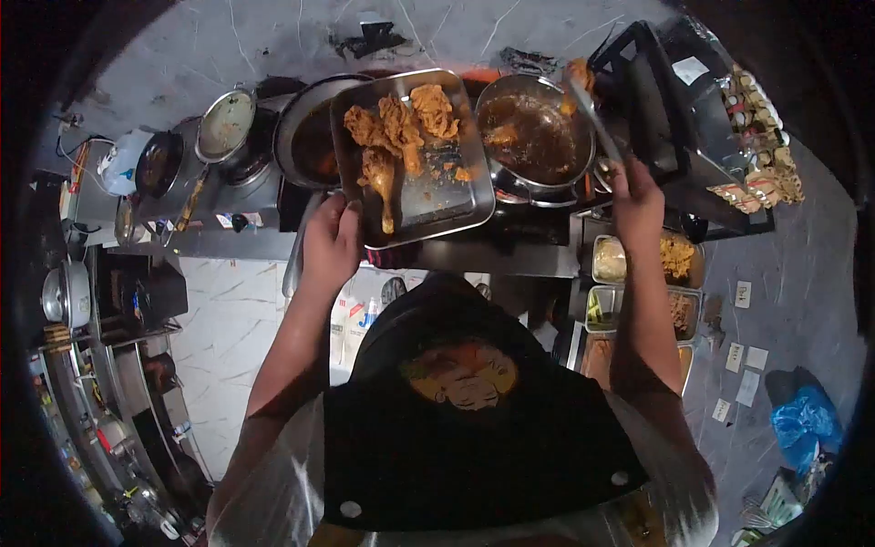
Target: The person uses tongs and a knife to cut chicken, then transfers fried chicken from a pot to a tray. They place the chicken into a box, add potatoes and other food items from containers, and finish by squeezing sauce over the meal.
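Observation:
My left hand grips the near left corner of a metal tray, holding it over the stove. Several pieces of fried chicken lie in the tray, among them a drumstick and some loose crumbs. In my right hand are metal tongs, pointing away from me. At their tip is a browned piece of fried chicken, above the right rim of a pot of bubbling oil. One more browned piece floats at the oil's left side.
Left of the tray, partly hidden by it, stands a dark pan. Farther left are a strainer and a black frying pan. A black rack borders the pot on the right. Food containers sit near my right forearm.

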A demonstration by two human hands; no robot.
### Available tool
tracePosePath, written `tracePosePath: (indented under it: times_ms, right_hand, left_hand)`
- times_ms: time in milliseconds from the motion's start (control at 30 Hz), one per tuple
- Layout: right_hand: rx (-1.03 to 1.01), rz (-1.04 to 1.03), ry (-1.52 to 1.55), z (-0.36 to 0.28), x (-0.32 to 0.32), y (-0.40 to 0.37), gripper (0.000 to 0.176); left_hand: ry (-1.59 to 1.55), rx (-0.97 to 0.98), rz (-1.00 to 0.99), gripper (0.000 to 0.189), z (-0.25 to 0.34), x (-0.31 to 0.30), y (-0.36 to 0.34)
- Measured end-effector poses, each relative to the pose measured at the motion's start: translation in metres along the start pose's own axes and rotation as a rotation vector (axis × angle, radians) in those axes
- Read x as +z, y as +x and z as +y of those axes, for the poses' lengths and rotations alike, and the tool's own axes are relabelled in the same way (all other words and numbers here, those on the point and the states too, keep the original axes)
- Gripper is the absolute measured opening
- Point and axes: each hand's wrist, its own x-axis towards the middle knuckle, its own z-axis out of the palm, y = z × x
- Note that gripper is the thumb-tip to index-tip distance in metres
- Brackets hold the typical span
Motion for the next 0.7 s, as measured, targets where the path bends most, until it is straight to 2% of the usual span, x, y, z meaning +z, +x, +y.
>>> tracePosePath:
  times_ms: [67, 133, 167, 200, 267, 300, 333, 400, 433, 467, 533, 600, 667, 700]
  right_hand:
    - [0.020, 0.043, 0.104, -0.001, 0.001, -0.007, 0.034]
    - [-0.074, -0.021, -0.214, 0.001, 0.005, -0.004, 0.032]
    - [-0.004, -0.016, -0.189, -0.008, 0.000, -0.004, 0.030]
    - [-0.011, -0.021, -0.190, -0.006, 0.002, 0.001, 0.030]
    - [-0.101, 0.062, 0.039, -0.006, 0.004, -0.002, 0.031]
    - [0.060, -0.115, -0.091, -0.008, 0.000, -0.005, 0.034]
    - [0.058, -0.103, -0.092, -0.002, 0.001, -0.008, 0.034]
    - [-0.126, 0.009, -0.110, 0.017, 0.010, -0.007, 0.033]
    - [-0.100, 0.097, 0.175, 0.013, 0.016, -0.009, 0.029]
    - [-0.090, 0.086, 0.180, 0.012, 0.016, -0.010, 0.029]
    - [-0.115, -0.081, -0.160, 0.009, 0.013, -0.004, 0.030]
    - [-0.056, -0.064, -0.132, 0.016, 0.017, -0.006, 0.031]
    - [-0.015, 0.069, 0.097, 0.000, 0.016, -0.010, 0.031]
    - [-0.019, 0.061, 0.061, -0.007, 0.014, -0.011, 0.031]
  left_hand:
    - [0.009, -0.004, -0.024, 0.027, -0.008, -0.001, 0.000]
    - [0.051, 0.022, -0.020, 0.027, -0.007, -0.001, 0.002]
    - [0.098, 0.035, -0.007, 0.026, -0.007, 0.000, 0.003]
    - [0.097, 0.030, 0.000, 0.026, -0.007, 0.000, 0.005]
    - [0.101, 0.049, -0.035, 0.026, -0.003, -0.003, 0.002]
    - [0.102, 0.055, -0.040, 0.026, -0.003, -0.004, 0.001]
    - [0.079, 0.027, -0.034, 0.027, -0.003, -0.003, 0.001]
    - [0.051, -0.001, -0.015, 0.027, -0.009, 0.002, 0.007]
    - [0.029, 0.022, -0.008, 0.028, -0.014, 0.004, 0.008]
    - [0.013, 0.041, -0.011, 0.029, -0.018, 0.002, 0.004]
    - [0.015, 0.051, 0.026, 0.029, -0.017, 0.004, 0.000]
    - [-0.011, 0.075, 0.074, 0.029, -0.015, 0.009, 0.007]
    - [0.043, -0.074, -0.061, 0.028, -0.014, -0.001, 0.004]
    - [0.107, -0.008, -0.080, 0.028, -0.010, -0.005, 0.005]
